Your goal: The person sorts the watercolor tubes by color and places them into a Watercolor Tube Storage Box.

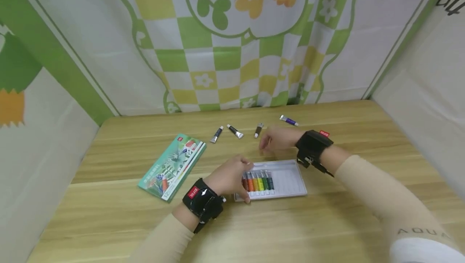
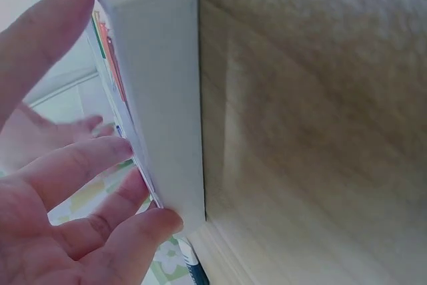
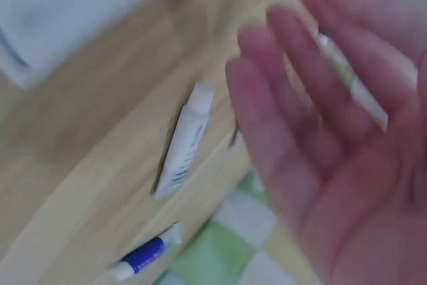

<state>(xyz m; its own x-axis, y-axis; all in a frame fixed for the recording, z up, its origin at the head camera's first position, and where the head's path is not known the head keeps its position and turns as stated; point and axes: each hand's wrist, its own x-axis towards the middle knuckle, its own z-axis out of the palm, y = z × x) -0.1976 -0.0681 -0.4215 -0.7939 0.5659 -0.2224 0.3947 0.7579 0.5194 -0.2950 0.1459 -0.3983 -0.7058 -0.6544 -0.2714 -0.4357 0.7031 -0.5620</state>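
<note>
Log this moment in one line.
left hand: holds white tray; right hand: holds nothing; tray: partly filled with paint tubes; loose tubes: beyond tray; teal box: left of tray

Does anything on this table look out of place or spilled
Several loose tubes look out of place: they lie scattered at mixed angles on the table, beyond the white tray, whereas the tray's own tubes sit in a neat row. No spill shows.

Wood-grain table (image 1: 345, 133), got a teal paint box (image 1: 172, 168), white tray (image 1: 288, 182) and some loose paint tubes (image 1: 216, 134) kinda scattered on it.
</note>
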